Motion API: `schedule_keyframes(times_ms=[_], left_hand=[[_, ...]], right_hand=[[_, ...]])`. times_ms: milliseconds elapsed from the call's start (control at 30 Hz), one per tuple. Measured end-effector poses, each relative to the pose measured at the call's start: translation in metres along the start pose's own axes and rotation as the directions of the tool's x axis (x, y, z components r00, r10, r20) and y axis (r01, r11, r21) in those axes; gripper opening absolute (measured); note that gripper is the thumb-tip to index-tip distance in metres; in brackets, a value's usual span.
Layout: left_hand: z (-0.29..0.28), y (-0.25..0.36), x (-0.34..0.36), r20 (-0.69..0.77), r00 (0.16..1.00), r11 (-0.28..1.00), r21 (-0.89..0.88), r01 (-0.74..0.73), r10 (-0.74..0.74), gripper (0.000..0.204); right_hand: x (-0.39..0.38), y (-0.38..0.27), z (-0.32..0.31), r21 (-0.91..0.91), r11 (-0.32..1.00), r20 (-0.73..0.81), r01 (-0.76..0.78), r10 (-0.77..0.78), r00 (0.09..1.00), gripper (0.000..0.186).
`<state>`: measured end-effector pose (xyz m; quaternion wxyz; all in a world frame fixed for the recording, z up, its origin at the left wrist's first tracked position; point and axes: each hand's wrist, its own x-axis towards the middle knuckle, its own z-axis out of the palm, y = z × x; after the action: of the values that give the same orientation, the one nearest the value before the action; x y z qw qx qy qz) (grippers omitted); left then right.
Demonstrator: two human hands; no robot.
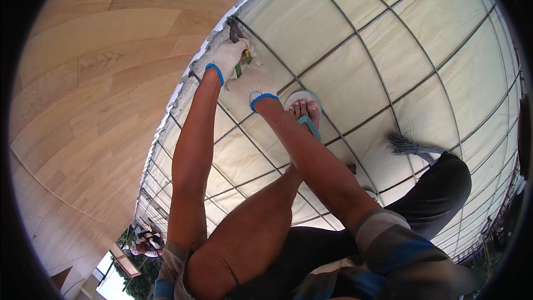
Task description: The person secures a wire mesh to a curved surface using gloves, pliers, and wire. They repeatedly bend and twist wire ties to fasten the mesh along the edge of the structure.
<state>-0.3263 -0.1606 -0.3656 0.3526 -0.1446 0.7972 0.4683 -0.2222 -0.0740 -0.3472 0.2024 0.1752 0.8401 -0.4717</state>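
My left hand (225,60), in a white knit glove with a blue cuff, is closed around a pair of pliers (237,32). Their dark jaws meet the end of a steel bar (261,41) at the slab's rough edge; green and yellow show on the handles. My right hand (254,82), gloved the same way, is closed at the handle end of the pliers, just nearer to me. The glove partly hides its fingers. A bundle of thin grey tie wire (413,148) lies near my right knee, over the bar grid.
A grid of bars covers pale sheeting (300,26). My sandalled foot (305,110) stands among the bars beside my right hand. A rough concrete edge (206,44) borders brown wood panels (111,72) on the left. Other people (147,243) are far off at lower left.
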Motion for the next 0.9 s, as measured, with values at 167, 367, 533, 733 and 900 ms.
schedule_keyframes(times_ms=[167, 367, 533, 733, 900], left_hand=[[-0.009, 0.000, 0.007, 0.027, 1.000, 0.979, 0.204, -0.002, -0.003, 0.026], [-0.016, -0.004, -0.008, 0.174, 0.982, 0.985, -0.138, 0.098, -0.074, 0.034], [-0.027, -0.015, 0.004, 0.267, 0.960, 0.914, -0.365, 0.177, -0.080, 0.035], [-0.014, 0.016, -0.019, 0.230, 0.955, 0.886, -0.381, 0.266, -0.188, 0.022], [-0.004, 0.003, 0.001, 0.242, 0.957, 0.921, -0.312, 0.233, -0.160, 0.019]], right_hand=[[0.010, -0.009, 0.020, 0.175, 0.977, 0.006, -0.121, 0.122, 0.993, 0.064], [0.029, 0.029, 0.028, 0.494, 0.847, 0.225, -0.198, 0.095, 0.970, 0.054], [0.049, 0.082, 0.044, 0.762, -0.244, 0.438, -0.600, -0.487, 0.756, 0.030], [-0.002, 0.028, 0.010, 0.691, -0.505, 0.262, -0.517, -0.491, 0.831, 0.039], [0.003, 0.040, -0.023, 0.694, 0.489, 0.567, -0.528, 0.080, 0.820, 0.065]])
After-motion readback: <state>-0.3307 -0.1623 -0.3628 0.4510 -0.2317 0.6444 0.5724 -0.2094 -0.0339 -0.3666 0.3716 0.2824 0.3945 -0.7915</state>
